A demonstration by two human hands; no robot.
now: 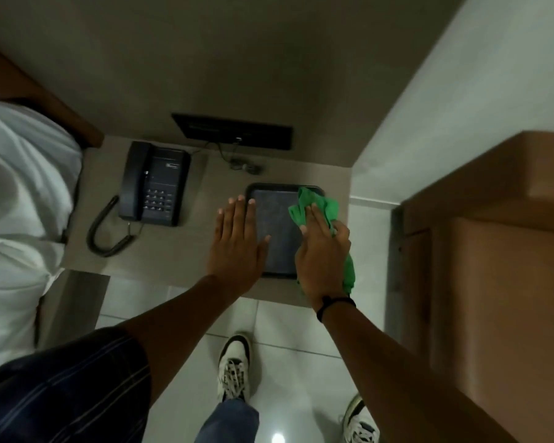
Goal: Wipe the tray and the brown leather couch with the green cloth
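Wiping the tray (277, 231) is clearly the step going on here, so that's where I'd keep the focus: it's a dark, shallow rectangular tray sitting flat on the bedside table (202, 187), right at the table's right-hand end next to the wall. There's nothing in it as far as I can see, just the bare dull bottom with the green cloth (314, 207) bunched over its far right corner and trailing down past the near right edge. The right hand (322, 260) is lying on top of the cloth with fingers mostly straight and loosely spread, pressing it down rather than gripping it in a fist, though I can't tell whether the thumb is tucked under a fold. The left hand (237, 247) is flat and open, holding nothing, palm down over the tray's left rim, probably steadying it. To do this bit well I'd say keep that left hand planted so the tray doesn't skate off the table, flatten the cloth out more so it covers a wider strip, and run long overlapping passes, then get into the corners and raised rim where grime sits. Further out there's a black phone (154, 183) with its curly cord (106, 231) on the left of the same table, well apart from the tray, and a bed with white sheets (23, 193) beyond that. No brown couch in view that I can be sure of, so that half isn't started, I'd guess.
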